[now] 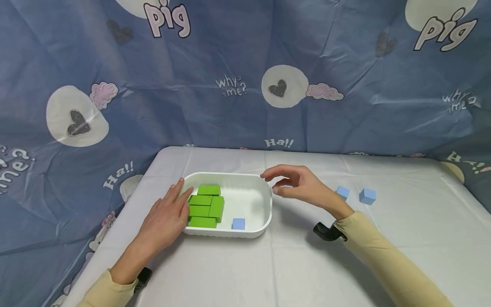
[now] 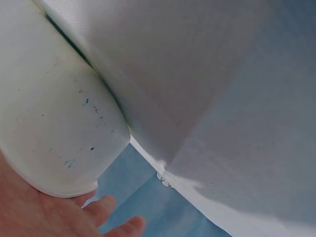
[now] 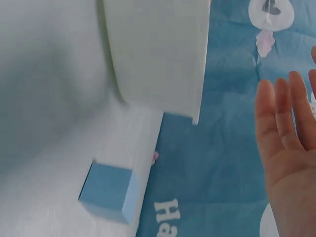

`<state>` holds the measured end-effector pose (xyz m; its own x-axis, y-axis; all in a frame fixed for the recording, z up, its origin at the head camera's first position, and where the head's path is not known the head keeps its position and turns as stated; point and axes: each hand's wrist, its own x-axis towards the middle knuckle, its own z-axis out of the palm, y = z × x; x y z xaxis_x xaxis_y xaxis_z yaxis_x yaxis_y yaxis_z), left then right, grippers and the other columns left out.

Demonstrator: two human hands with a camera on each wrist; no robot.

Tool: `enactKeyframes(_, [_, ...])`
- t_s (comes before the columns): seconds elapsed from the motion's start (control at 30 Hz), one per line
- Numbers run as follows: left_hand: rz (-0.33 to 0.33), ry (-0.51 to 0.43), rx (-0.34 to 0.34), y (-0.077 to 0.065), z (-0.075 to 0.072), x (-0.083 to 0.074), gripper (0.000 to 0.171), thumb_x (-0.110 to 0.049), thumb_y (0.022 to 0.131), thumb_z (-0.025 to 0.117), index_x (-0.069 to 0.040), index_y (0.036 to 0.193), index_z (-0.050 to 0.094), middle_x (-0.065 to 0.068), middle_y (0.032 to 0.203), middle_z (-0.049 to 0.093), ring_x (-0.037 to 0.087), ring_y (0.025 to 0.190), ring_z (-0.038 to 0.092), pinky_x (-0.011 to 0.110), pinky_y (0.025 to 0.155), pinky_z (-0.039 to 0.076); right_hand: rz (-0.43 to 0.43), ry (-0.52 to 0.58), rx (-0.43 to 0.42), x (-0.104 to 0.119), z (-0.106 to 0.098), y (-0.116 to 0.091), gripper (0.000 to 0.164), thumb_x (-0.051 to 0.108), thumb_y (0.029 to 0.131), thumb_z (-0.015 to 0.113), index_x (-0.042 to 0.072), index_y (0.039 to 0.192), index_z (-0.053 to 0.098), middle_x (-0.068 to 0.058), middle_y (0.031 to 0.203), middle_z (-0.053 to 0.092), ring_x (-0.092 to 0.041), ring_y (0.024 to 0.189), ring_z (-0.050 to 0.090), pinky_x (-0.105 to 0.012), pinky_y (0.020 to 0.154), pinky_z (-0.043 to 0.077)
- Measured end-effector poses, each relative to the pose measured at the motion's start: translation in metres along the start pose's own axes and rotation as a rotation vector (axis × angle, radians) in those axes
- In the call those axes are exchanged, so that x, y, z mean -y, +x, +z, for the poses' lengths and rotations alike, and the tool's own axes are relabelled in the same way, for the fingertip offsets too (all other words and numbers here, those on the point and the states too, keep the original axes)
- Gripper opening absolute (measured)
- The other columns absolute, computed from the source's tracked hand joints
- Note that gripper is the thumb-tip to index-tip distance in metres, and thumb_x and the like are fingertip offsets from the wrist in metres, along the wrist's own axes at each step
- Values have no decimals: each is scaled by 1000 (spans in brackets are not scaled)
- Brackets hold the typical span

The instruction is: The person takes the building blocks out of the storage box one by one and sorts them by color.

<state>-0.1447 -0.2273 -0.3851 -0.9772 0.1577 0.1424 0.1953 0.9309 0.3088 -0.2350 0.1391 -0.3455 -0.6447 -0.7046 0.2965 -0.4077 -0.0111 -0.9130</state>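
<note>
R hand (image 1: 303,182) hangs at the tray's right end, thumb apart from fingers, nothing held; L hand (image 1: 165,217) rests along its left rim, fingers roughly straight, slightly spread. Nearest blue cube (image 3: 106,187) sits on the white cloth (image 1: 299,273), just right of the white tray (image 1: 226,234). Cube's prob. light, stiff, maybe a bit slick; best hold = pinch across opp. sides. Tray's prob. light, rigid plastic, so steady it by the rim. R wrist cam shows that cube clearly; head cam has it mostly hidden behind R hand. Only head cam shows green blocks (image 1: 216,208) in tray's left half, blue cube in tray (image 1: 238,224) near right, & 2 cubes (image 1: 367,196) further right. L wrist cam alone gets dark specks (image 2: 92,148) on tray's outside.
</note>
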Motion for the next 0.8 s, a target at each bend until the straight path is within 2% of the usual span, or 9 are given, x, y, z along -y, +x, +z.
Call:
enactKeyframes(0.13, [-2, 1, -2, 1, 0, 0, 49, -26, 107, 31, -9, 152, 39, 13, 163, 14, 36, 147, 17, 66, 108, 20, -6, -15, 32, -3, 9, 8, 41, -7, 89, 65, 7, 128, 63, -11, 131, 60, -30, 110, 57, -42, 90, 51])
enactKeyframes(0.33, [0, 4, -5, 2, 0, -1, 49, -26, 107, 31, -8, 152, 39, 13, 163, 14, 37, 147, 18, 66, 108, 21, 26, -16, 127, -8, 20, 23, 38, -2, 90, 67, 10, 126, 65, -4, 129, 61, -25, 113, 57, -42, 93, 51])
enactKeyframes(0.4, [-1, 3, -7, 2, 0, -1, 49, -26, 107, 32, -8, 152, 39, 13, 163, 15, 37, 147, 18, 66, 107, 21, 40, -18, 182, -9, 23, 29, 38, 0, 90, 67, 11, 126, 65, -3, 128, 62, -26, 115, 57, -41, 94, 50])
enactKeyframes(0.57, [-1, 0, -14, 1, 0, -1, 48, -25, 107, 32, -8, 151, 40, 13, 163, 16, 37, 147, 18, 66, 107, 21, 78, -10, 366, -13, 30, 47, 40, -4, 89, 65, 2, 128, 63, -4, 126, 62, -39, 118, 55, -40, 93, 51])
enactKeyframes(0.63, [-1, -3, -16, 1, 0, -1, 49, -26, 107, 32, -8, 151, 40, 13, 163, 16, 37, 146, 19, 66, 107, 22, 106, 0, 437, -15, 33, 55, 40, -7, 88, 64, 0, 128, 62, -7, 127, 62, -42, 120, 53, -40, 93, 51])
enactKeyframes(0.8, [-4, -2, -20, 0, 1, -1, 49, -27, 107, 31, -8, 151, 40, 13, 163, 16, 37, 146, 19, 66, 107, 22, 168, -18, 581, -18, 39, 71, 40, -8, 87, 63, 1, 127, 63, -21, 128, 59, -40, 123, 52, -37, 94, 50])
